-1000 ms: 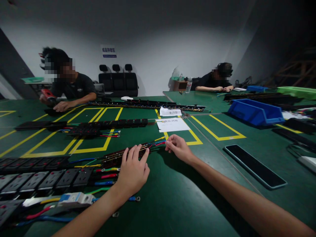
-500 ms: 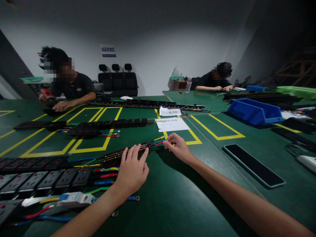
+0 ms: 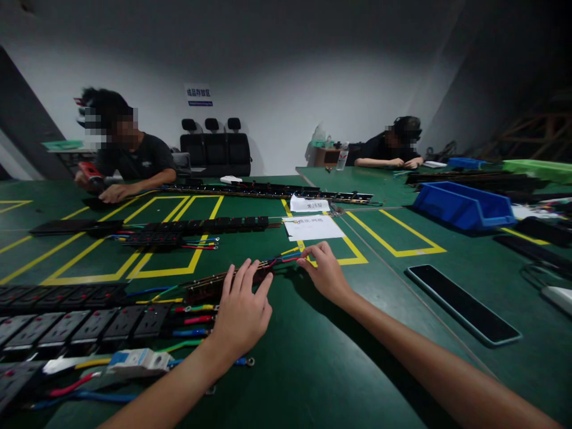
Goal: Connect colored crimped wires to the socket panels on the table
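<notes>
My left hand (image 3: 243,310) lies flat, fingers spread, on a dark socket strip (image 3: 210,286) with copper rails on the green table (image 3: 313,369). Coloured wires (image 3: 283,258), yellow, blue and red, leave the strip's right end. My right hand (image 3: 325,271) pinches these wires at their tips, just below a white paper sheet (image 3: 313,226).
Rows of black socket modules (image 3: 84,325) with coloured leads and a white-blue breaker (image 3: 139,360) lie at the left. A blue bin (image 3: 465,205) and a black flat panel (image 3: 462,304) sit on the right. Two other people work at the far tables.
My right hand has slid slightly left and nearer along the wires. My left hand stays pressed on the strip.
</notes>
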A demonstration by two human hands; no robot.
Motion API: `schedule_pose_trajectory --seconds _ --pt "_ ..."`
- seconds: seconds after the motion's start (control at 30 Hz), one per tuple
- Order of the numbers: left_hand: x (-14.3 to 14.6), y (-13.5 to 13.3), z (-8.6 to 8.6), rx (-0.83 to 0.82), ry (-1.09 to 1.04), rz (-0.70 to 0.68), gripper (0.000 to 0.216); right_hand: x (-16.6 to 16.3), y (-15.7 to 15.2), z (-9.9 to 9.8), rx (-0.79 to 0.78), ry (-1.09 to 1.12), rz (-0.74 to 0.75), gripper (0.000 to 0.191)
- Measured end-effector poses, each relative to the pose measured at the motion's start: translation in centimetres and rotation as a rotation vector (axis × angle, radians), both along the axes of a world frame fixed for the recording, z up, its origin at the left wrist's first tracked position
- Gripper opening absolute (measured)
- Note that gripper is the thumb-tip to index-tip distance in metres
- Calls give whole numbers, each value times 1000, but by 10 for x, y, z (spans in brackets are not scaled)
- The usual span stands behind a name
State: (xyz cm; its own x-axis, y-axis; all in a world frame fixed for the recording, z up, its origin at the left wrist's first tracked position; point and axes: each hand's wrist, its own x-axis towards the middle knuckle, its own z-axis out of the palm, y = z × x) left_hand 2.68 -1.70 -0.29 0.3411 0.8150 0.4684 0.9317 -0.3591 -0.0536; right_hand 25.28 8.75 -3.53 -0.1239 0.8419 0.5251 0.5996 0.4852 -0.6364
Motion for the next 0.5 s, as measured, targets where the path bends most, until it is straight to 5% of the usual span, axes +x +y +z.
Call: schedule_pose_trajectory --seconds 0.2,0.5 --pt "1 -2 5 34 -1 -41 43 -1 -2 4 82 74 44 17" --pt "-1 -1 -1 19 -25 -3 55 1 1 5 -183 286 160 38"
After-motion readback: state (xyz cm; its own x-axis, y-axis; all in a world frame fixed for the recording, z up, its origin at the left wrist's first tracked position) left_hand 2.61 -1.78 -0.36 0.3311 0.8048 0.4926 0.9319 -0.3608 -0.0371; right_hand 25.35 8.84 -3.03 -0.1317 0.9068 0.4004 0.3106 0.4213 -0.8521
